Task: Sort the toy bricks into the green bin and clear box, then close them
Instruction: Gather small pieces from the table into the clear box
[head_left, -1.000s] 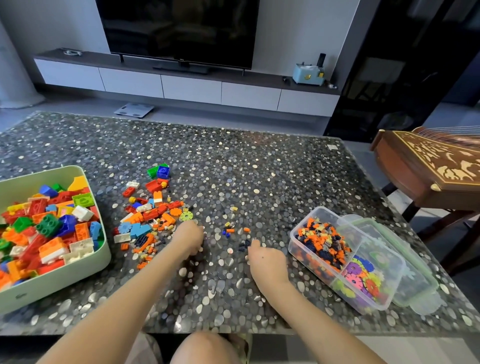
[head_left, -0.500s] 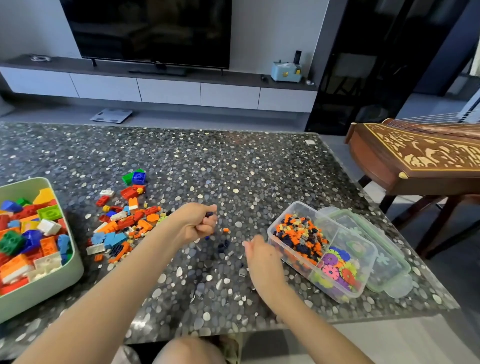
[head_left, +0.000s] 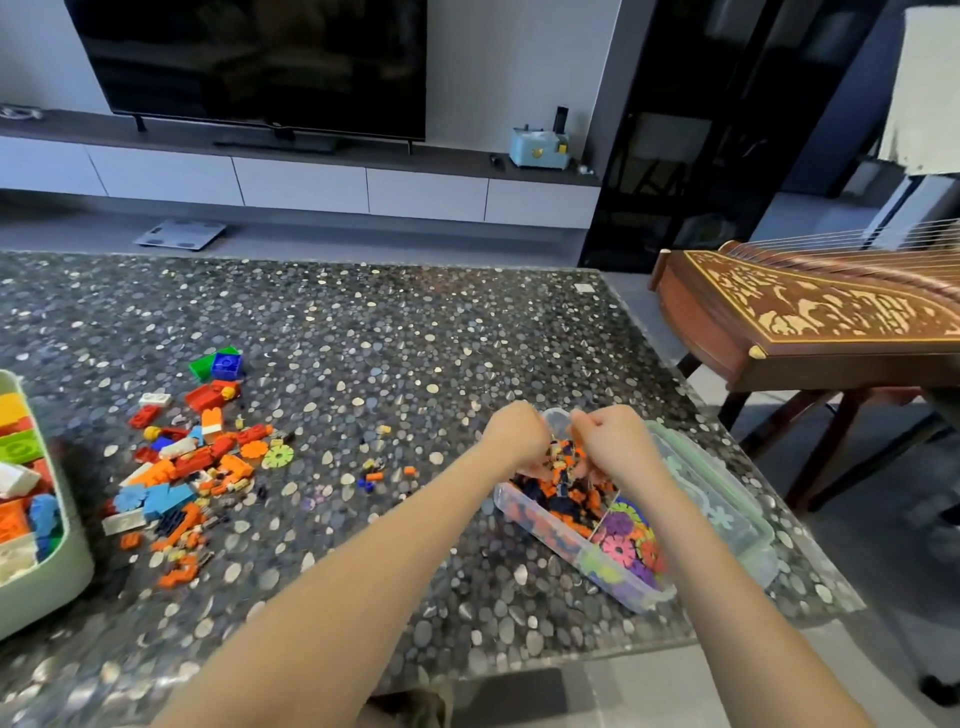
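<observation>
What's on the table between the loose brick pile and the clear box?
Head view: a small scatter of tiny orange and blue pieces between brick pile and clear box; otherwise pebbled tabletop.

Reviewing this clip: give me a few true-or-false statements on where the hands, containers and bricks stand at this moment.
1. Both the left hand and the right hand are above the clear box. True.
2. The clear box is closed with its lid. False: it is open, and the green-rimmed lid lies beside it on the right.
3. Many loose bricks lie on the table between the green bin and the clear box. True.
4. The green bin is empty. False: it holds coloured bricks.
</observation>
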